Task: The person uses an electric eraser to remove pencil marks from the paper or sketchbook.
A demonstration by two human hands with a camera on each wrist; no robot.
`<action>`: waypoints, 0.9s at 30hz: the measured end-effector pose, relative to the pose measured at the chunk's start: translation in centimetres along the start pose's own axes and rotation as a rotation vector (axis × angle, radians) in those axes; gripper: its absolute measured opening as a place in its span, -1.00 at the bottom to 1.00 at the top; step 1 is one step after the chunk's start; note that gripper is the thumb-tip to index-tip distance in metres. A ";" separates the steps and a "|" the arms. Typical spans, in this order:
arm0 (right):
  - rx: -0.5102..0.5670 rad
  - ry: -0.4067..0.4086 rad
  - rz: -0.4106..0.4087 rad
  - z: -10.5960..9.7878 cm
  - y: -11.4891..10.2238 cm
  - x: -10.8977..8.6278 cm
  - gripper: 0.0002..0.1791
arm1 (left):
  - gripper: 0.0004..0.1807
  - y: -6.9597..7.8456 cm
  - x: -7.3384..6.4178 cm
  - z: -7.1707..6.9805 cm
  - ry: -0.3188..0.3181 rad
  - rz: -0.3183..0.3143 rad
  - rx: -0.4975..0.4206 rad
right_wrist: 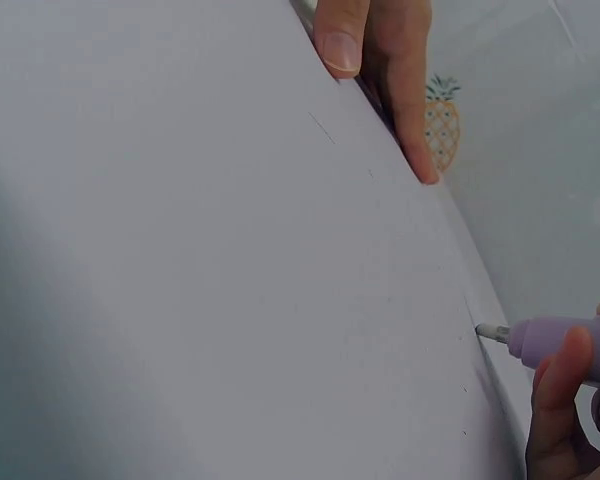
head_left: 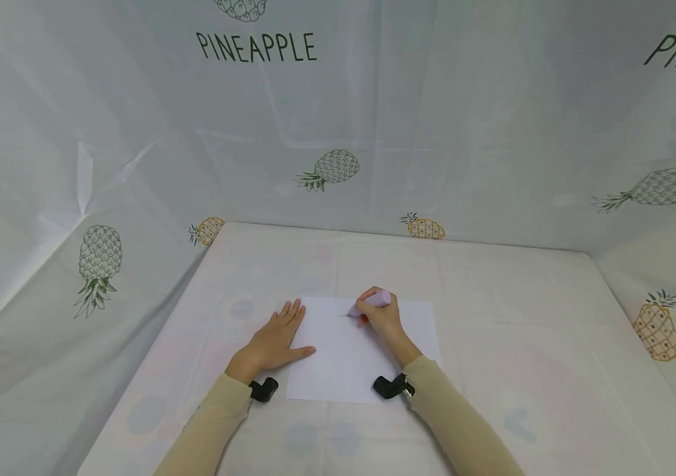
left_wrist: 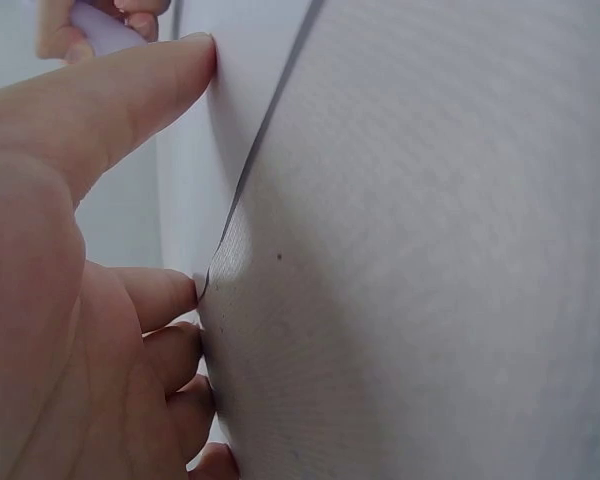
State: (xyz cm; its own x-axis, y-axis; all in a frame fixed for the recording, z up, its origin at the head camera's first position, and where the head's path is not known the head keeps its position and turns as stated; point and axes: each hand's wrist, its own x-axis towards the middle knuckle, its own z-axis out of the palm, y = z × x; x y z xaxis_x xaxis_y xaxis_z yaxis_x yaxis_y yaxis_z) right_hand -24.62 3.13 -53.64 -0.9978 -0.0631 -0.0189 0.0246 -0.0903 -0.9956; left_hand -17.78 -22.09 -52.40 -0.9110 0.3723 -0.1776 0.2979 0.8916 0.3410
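A white sheet of paper (head_left: pixel 338 370) lies on the table. My right hand (head_left: pixel 382 316) grips a thick lilac pen (head_left: pixel 378 299) over the upper part of the sheet. In the right wrist view the slim metal tip of the pen (right_wrist: pixel 550 340) meets the paper or hovers just over it; I cannot tell which. A few short thin dark marks show on the paper there. With fingers spread, my left hand (head_left: pixel 276 340) rests at the sheet's left edge, its thumb on the paper.
A pale cloth with faint prints covers the table (head_left: pixel 522 330). Behind and at both sides hang light sheets (head_left: pixel 462 119) printed with pineapples. Dark wrist-camera mounts (head_left: pixel 390 387) stick out inward from both sleeves.
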 end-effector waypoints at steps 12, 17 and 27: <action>0.034 -0.032 -0.013 1.0 0.2 0.1 -0.91 | 0.08 0.2 -0.2 -0.2 -0.012 0.002 0.012; 0.020 -0.029 0.004 1.1 0.2 0.2 -0.90 | 0.09 0.3 -0.2 -0.4 -0.011 0.005 0.004; 0.021 -0.031 0.008 0.6 0.3 0.2 -0.90 | 0.09 0.1 0.0 -0.1 -0.012 -0.004 0.018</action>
State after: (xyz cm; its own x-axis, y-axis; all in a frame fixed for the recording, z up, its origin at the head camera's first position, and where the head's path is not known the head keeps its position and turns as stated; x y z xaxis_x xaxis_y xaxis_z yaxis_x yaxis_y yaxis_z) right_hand -24.75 2.50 -53.92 -0.9952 -0.0949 -0.0232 0.0337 -0.1102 -0.9933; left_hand -17.75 -22.09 -52.26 -0.9089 0.3712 -0.1899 0.2990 0.8976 0.3238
